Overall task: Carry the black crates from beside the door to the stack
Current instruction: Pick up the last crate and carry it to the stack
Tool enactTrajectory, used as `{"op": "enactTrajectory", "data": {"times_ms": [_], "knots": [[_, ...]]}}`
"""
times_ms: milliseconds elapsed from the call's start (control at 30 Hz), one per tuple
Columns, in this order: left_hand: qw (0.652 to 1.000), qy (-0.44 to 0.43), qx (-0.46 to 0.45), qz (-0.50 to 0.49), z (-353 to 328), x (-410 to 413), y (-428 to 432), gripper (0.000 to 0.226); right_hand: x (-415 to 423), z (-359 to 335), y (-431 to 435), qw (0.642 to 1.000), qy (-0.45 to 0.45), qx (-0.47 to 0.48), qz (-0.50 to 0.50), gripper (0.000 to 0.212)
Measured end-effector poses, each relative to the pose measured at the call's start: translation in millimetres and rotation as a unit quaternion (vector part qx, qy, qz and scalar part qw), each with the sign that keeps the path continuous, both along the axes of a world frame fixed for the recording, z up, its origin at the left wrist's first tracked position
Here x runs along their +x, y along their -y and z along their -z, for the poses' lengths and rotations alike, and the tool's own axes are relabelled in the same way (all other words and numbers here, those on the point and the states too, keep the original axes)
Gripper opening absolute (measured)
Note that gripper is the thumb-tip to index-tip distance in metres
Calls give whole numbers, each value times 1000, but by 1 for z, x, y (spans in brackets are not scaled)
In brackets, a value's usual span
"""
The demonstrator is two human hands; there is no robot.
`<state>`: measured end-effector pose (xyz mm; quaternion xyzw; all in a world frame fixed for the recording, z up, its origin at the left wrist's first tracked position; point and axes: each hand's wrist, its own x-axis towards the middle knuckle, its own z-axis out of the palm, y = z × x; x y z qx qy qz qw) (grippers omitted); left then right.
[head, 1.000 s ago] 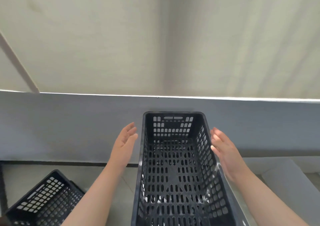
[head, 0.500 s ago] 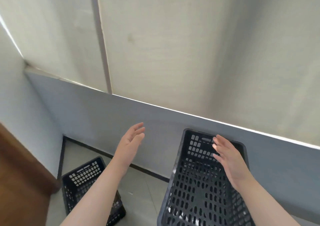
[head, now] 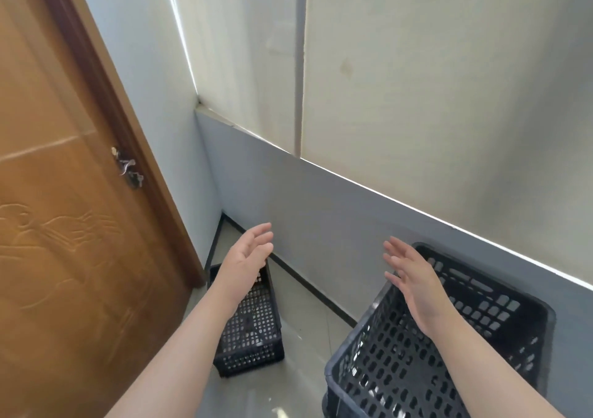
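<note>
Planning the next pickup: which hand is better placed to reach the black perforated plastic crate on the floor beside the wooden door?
Left, probably. The left hand hangs open over the black perforated plastic crate by the brown wooden door; the right hand is open over the stack's top black crate.

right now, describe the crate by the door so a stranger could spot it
Start at the brown door on the left. At its foot, in the corner, a black crate sits on the floor. Unlike the near crate at lower right, it is farther off and partly behind the left hand.
</note>
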<state>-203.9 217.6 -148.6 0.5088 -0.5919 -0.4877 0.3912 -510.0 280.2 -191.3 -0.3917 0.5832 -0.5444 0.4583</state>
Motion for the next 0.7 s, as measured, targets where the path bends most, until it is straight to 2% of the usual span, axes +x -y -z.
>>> {"op": "enactTrajectory", "data": {"times_ms": [367,700], "knots": [[996,2,-4,-90,-2,125,3,38,119,-13,59,996,2,-10,-85,37],[990,-32,2,-135,9,240,33,30,252,-21,102,991,3,-8,-136,47]]}}
